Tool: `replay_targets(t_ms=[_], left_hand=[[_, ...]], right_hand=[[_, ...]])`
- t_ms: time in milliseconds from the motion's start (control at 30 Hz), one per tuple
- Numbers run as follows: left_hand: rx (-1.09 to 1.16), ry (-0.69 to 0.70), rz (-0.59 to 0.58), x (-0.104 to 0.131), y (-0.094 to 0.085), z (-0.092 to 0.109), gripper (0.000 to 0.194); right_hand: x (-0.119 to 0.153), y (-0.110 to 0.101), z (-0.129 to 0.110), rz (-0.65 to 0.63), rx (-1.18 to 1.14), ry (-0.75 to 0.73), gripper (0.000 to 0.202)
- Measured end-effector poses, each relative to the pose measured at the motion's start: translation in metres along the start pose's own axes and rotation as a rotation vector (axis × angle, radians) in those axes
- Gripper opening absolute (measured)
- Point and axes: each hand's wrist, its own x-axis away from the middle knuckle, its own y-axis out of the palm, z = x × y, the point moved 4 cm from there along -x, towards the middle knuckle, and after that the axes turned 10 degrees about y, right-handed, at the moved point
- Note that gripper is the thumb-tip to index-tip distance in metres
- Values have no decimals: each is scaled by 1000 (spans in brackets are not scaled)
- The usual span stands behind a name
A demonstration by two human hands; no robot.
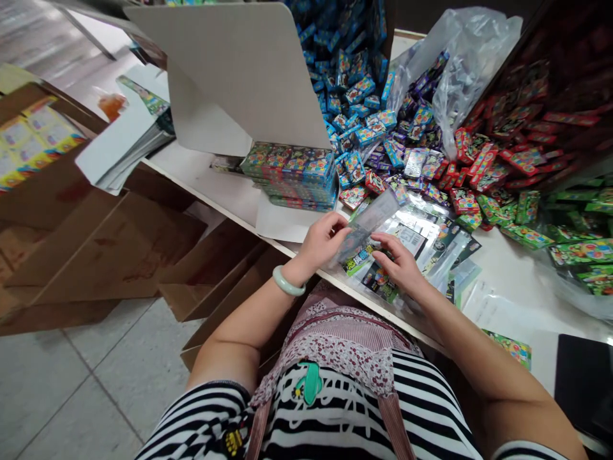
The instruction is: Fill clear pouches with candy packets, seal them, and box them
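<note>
My left hand (326, 241), with a pale green bangle on the wrist, pinches the edge of a clear plastic pouch (376, 214) at the table's front edge. My right hand (401, 263) hovers just to the right, its thumb and fingers curved and apart, with nothing seen between them. Under both hands lie several printed black-and-green packets (380, 284) in glossy clear plastic, overlapping to the right. Left of them, a neat stack of small patterned boxes (290, 169) stands in an open white display box (249, 70) with its lid raised.
Heaps of small blue boxes (352, 83), red boxes (517, 150) and green boxes (579, 255) cover the back and right, with a crumpled plastic bag (472, 57) among them. Folded white cards (124, 140) overhang the table's left. Brown cartons (105, 249) stand below. A black object (582, 383) lies right.
</note>
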Motion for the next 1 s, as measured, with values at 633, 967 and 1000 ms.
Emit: replay_targets(t_ms=[633,967,1000], left_hand=[[-285,515,-82,26,22,38,13],[297,-43,-327,-1,34,22,20],[313,-75,-309,0,36,21,18]], right_hand=[[43,-33,7,294,-623,345,40],[39,-68,-4,345,-206,179,39],[42,-75,-10,484,-104,107,41]])
